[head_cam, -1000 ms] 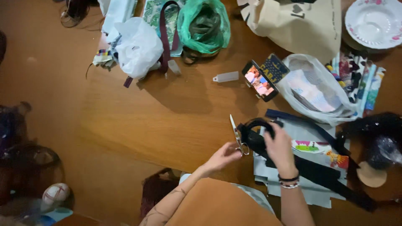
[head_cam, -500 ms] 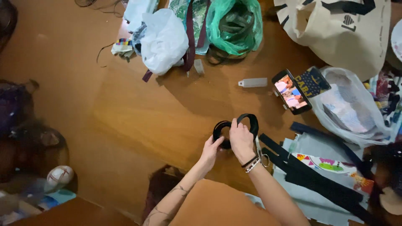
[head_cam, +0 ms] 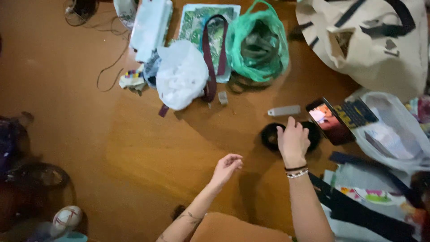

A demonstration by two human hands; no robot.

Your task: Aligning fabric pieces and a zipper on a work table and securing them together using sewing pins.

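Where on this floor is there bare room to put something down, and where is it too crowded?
Free: the wide wood patch between the white plastic bag, the left hand and the ball. Crowded: right of the right hand on the black strap coil, around the phone, and by the green bag.

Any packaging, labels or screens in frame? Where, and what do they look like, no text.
Phone: right of the right hand, flat rectangle, lit screen in reds and pinks.
Green plastic bag: top centre, crumpled, open.
White plastic bag: left of the green one, bunched.
Clear plastic bag: right edge, holds pale items.
Small tag: above the right hand, pale oblong.
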